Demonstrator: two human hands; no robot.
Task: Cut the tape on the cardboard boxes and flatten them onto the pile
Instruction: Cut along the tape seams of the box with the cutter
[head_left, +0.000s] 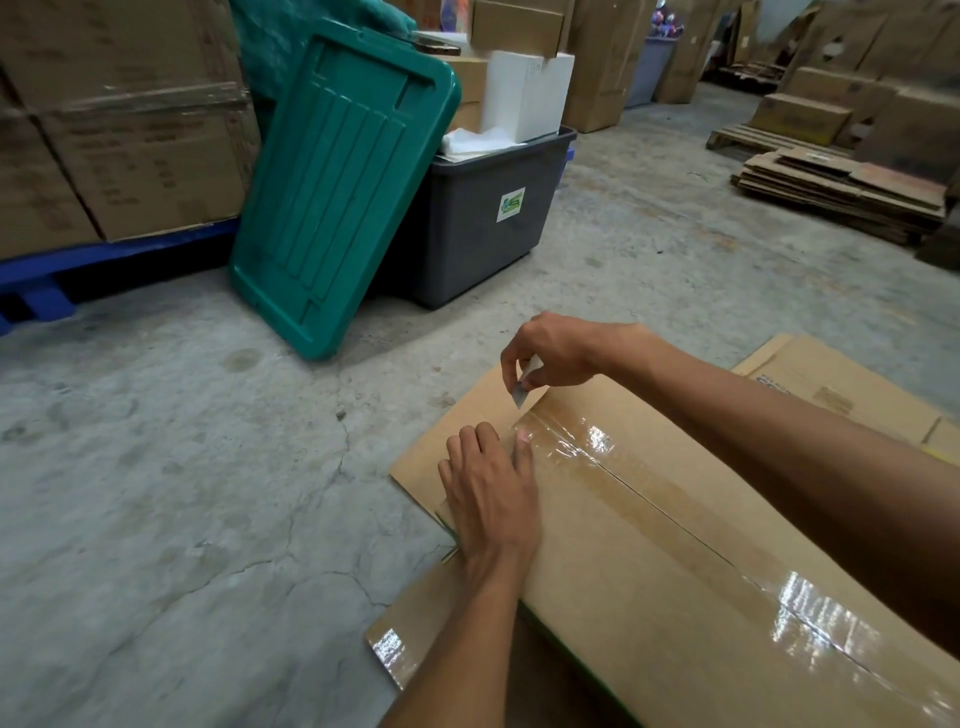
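A brown cardboard box (649, 561) lies in front of me on the floor, its centre seam covered by glossy clear tape (597, 447). My right hand (556, 353) pinches a small white blade (523, 387) with its tip at the far end of the taped seam. My left hand (491, 493) rests flat on the box top near its left edge, fingers by the tape end. Flattened cardboard (831, 389) lies under and beyond the box at right.
A grey plastic bin (483, 228) holding white boxes stands ahead, with a green lid (337, 187) leaning on it. Stacked cartons on a blue pallet (104, 260) fill the left. A pile of flattened cardboard (841, 192) lies far right on the cracked concrete floor (208, 467).
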